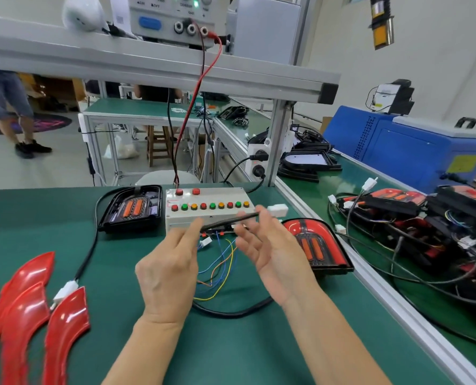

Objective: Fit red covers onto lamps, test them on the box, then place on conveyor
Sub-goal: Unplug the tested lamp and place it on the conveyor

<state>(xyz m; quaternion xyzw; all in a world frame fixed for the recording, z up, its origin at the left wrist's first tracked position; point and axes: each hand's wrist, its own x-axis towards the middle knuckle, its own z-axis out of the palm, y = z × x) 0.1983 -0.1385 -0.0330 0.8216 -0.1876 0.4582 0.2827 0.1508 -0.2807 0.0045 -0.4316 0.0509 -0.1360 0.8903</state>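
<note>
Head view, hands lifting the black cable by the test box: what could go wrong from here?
1. The black cable with the white plug, pinched between the left hand and right hand, may slip; the grip looks light.
2. The thin coloured loose wires under both hands could snag.
3. The red-covered lamp lies close to the bench's aluminium edge rail; a cable tug might shift it.

Glossy red curved plastic covers [64, 326] on dark green table mat [37, 223]. Off-white test box [206, 209]: row of red, green, amber round buttons. Black lamp housing [131, 208], twin orange strips. Blue metal cabinet [409, 147].
</note>
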